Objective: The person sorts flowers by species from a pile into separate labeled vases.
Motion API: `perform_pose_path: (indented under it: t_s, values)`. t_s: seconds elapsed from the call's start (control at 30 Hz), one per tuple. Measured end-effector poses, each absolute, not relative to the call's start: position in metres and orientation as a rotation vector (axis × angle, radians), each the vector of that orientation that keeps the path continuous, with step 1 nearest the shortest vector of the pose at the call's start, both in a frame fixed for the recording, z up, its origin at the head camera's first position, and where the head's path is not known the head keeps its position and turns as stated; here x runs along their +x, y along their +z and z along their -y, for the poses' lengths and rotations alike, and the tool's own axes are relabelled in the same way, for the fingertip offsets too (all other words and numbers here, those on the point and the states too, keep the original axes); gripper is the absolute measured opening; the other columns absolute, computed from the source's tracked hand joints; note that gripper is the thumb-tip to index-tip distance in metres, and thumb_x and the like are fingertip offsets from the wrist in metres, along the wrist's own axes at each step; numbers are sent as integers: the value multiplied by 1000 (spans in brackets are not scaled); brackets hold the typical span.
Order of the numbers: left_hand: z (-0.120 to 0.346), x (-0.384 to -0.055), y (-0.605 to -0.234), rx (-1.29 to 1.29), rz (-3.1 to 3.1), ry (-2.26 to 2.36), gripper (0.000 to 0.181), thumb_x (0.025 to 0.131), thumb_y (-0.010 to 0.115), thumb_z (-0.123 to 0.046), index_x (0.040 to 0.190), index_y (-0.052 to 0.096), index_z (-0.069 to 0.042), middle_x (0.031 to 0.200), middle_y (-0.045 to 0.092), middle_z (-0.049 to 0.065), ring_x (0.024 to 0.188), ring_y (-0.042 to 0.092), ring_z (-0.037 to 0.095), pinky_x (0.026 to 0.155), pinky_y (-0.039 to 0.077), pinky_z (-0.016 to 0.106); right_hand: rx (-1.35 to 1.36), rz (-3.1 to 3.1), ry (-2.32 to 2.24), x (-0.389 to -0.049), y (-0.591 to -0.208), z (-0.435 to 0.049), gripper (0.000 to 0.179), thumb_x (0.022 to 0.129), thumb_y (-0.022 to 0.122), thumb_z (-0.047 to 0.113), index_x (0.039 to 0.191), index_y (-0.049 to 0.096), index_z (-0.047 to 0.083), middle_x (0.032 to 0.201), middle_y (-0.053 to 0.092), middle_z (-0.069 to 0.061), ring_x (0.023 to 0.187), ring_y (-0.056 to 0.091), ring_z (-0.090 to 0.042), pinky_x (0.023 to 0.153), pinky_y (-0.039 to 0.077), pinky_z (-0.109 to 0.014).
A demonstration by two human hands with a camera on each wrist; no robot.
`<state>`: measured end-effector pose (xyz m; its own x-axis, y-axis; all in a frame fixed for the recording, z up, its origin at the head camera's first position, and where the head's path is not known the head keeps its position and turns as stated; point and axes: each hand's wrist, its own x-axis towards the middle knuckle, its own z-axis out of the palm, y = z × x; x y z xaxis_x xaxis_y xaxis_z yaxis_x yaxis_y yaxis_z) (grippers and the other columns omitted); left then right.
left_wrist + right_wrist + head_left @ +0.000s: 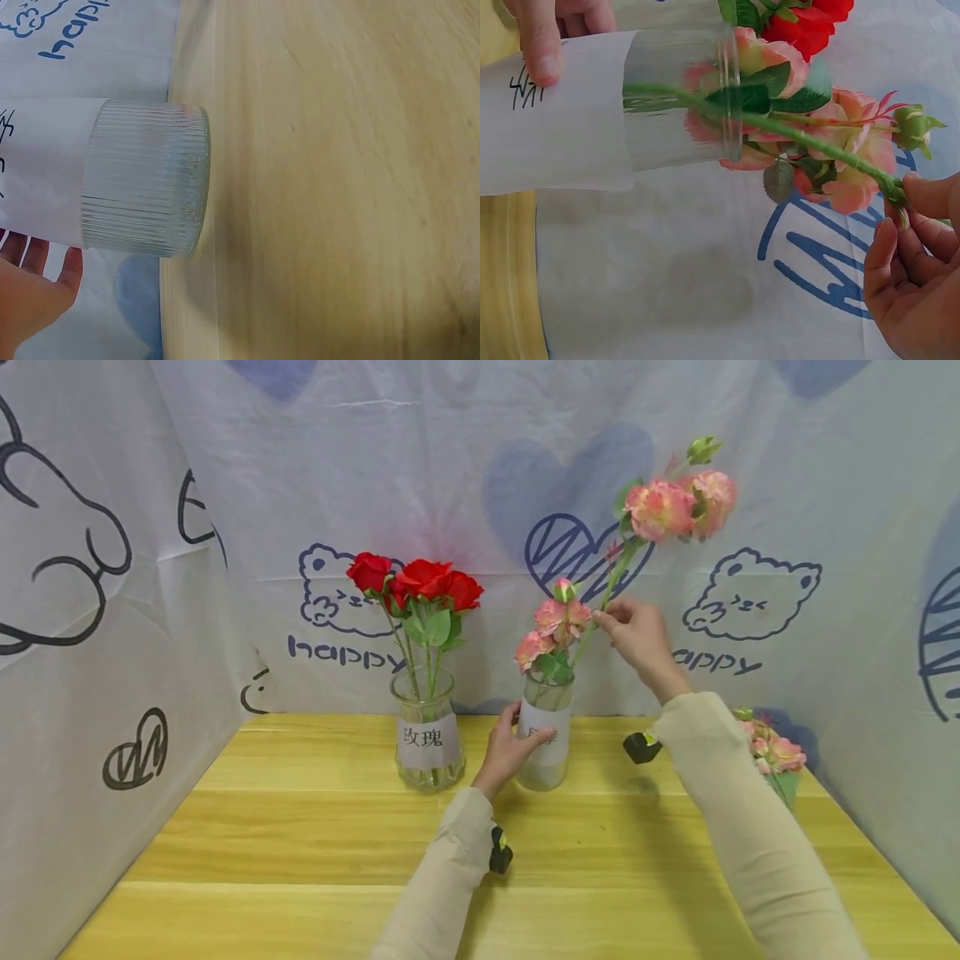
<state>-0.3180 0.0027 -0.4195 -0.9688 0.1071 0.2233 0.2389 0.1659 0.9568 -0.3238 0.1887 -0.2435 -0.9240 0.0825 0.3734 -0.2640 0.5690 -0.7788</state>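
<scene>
My left hand [508, 752] grips a ribbed glass vase [543, 772] with a white paper label [562, 142], thumb across the front and fingers round the side. The vase stands upright on the table. My right hand [639, 639] pinches the green stem [810, 142] of a tall pink flower [660, 510] between thumb and fingers. In the right wrist view the stem's lower part runs through the mouth into the vase. Shorter pink blooms [561, 620] with green leaves rise from the same vase, close beside that stem.
Left of it stands a second glass vase [429, 772], labelled, holding red roses [425, 578]. More pink flowers [783, 753] lie at the table's right side, partly behind the right sleeve [720, 785]. Printed white cloth [450, 468] hangs behind the wooden table [300, 843].
</scene>
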Motion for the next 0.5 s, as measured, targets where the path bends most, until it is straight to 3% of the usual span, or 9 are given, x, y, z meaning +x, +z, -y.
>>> perform_pose_path:
  t_s: [0.17, 0.5]
  values:
    - [-2, -318, -421, -348, 2321, -1934, 68, 85, 75, -27, 139, 43, -4, 134, 50, 16, 123, 46, 31, 101, 42, 47, 141, 2443, 1317, -326, -251, -191, 25, 96, 62, 18, 102, 62, -6, 96, 62, -16, 82, 54, -22, 63, 49, -20]
    - [-3, -318, -421, -354, 2303, -1958, 67, 85, 75, -28, 139, 43, -4, 135, 49, 16, 123, 46, 31, 101, 42, 48, 169, 2475, 1285, -326, -260, -192, 28, 95, 63, 24, 95, 63, -4, 92, 62, -15, 76, 52, -16, 60, 48, -22]
